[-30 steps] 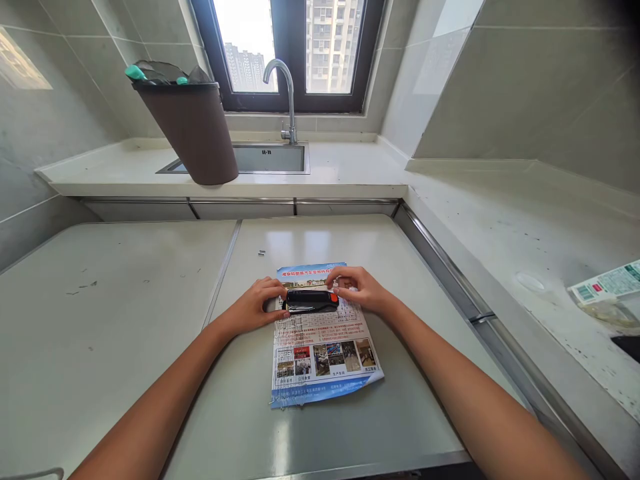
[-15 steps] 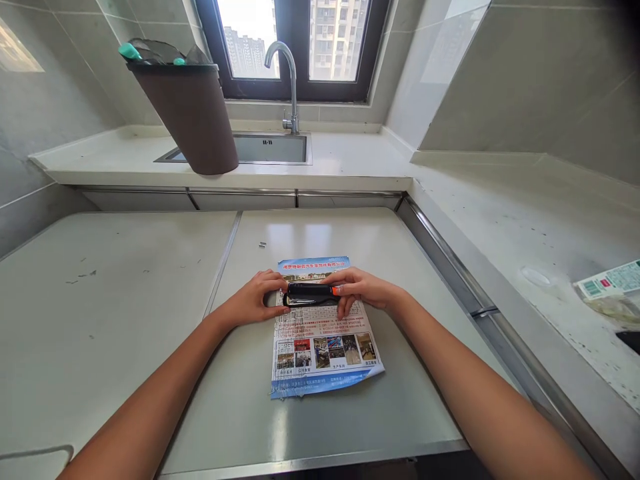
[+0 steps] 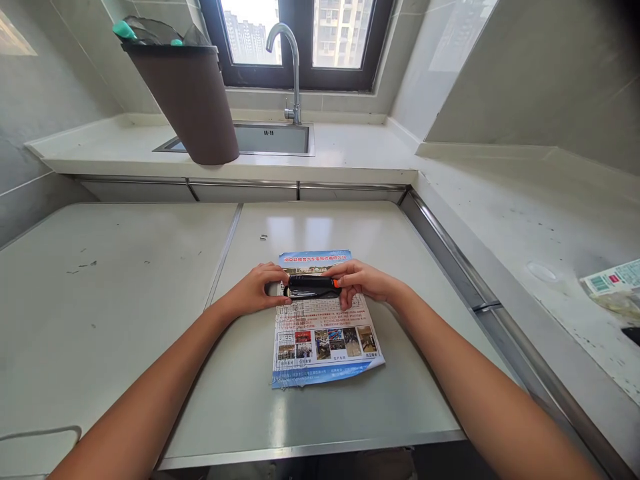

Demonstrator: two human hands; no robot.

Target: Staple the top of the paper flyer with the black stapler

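Note:
A black stapler (image 3: 313, 283) with an orange tip at its right end lies crosswise over a printed flyer (image 3: 325, 375). My left hand (image 3: 257, 288) grips the stapler's left end between thumb and fingers. At the orange end, my right hand (image 3: 364, 281) holds it with thumb and fingers, some of them curled underneath. The flyer has a blue top and bottom, red text and a row of photos. Many small staple-like marks cover its left side, and its lower right corner curls up. Two short staple strips (image 3: 263, 237) lie on the table behind the flyer.
The pale folding table (image 3: 150, 307) has a seam left of the flyer. Beyond it, a counter (image 3: 360, 150) carries a sink (image 3: 273, 140), a faucet (image 3: 295, 73) and a brown bin (image 3: 190, 100). On the right counter lies a green-and-white package (image 3: 613, 279).
The view has tilted slightly, so the scene sits a little higher in the picture. Both hands keep their hold on the stapler, with barely any movement.

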